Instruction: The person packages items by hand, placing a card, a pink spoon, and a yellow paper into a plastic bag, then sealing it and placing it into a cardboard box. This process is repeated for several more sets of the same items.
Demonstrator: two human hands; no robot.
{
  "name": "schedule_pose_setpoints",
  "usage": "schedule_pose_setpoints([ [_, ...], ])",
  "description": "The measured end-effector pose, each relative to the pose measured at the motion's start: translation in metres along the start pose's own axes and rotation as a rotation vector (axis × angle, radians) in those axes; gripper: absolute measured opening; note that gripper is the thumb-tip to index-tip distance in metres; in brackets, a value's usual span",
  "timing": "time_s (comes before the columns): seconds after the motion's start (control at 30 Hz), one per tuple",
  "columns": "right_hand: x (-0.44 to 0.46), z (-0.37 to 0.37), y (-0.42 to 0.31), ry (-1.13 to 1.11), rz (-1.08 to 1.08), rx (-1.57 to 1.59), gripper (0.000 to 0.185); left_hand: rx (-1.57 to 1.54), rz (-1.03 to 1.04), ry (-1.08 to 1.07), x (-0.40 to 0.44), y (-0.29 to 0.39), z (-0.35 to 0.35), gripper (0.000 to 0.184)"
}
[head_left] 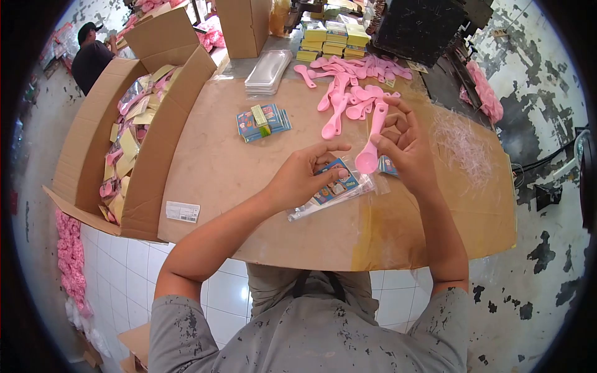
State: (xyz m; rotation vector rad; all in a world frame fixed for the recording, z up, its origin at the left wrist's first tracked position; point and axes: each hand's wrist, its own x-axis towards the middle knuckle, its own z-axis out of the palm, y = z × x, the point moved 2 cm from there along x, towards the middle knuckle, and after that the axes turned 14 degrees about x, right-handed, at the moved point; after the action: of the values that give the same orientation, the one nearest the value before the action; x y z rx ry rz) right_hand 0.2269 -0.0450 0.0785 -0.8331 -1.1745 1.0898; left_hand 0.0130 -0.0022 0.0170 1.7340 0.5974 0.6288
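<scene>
Grey shirt [311,336], cardboard edge [298,265], spoon [370,153] well inboard

The right hand [407,140] pinches a pink spoon [376,127], bowl down. Left of it, the left hand [301,174] touches a blue card [328,194] over clear plastic bags [308,211]. Beyond both hands lie piled pink spoons [339,96]; an open carton [163,146] stands left.

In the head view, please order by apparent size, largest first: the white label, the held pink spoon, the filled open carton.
1. Filled open carton
2. Held pink spoon
3. White label, shorter than the spoon
</scene>
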Motion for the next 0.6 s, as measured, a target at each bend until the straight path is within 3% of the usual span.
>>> schedule_pose_setpoints([
  [0.2,-0.012,0.015,0.017,0.051,-0.093,0.017,0.055,-0.099,-0.085,-0.052,0.001,-0.001,0.003,0.036],
  [0.3,-0.017,0.017,0.036,0.023,-0.204,0.075,0.041,-0.094,-0.094,-0.023,0.001,-0.003,0.002,0.033],
  [0.47,-0.013,-0.007,0.028,-0.312,-0.094,-0.108,0.031,-0.154,-0.077,-0.091,-0.001,0.005,-0.001,0.033],
  [0.6,-0.006,0.009,0.002,-0.273,-0.103,-0.005,0.024,-0.15,-0.094,-0.133,-0.003,0.008,-0.002,0.034],
])
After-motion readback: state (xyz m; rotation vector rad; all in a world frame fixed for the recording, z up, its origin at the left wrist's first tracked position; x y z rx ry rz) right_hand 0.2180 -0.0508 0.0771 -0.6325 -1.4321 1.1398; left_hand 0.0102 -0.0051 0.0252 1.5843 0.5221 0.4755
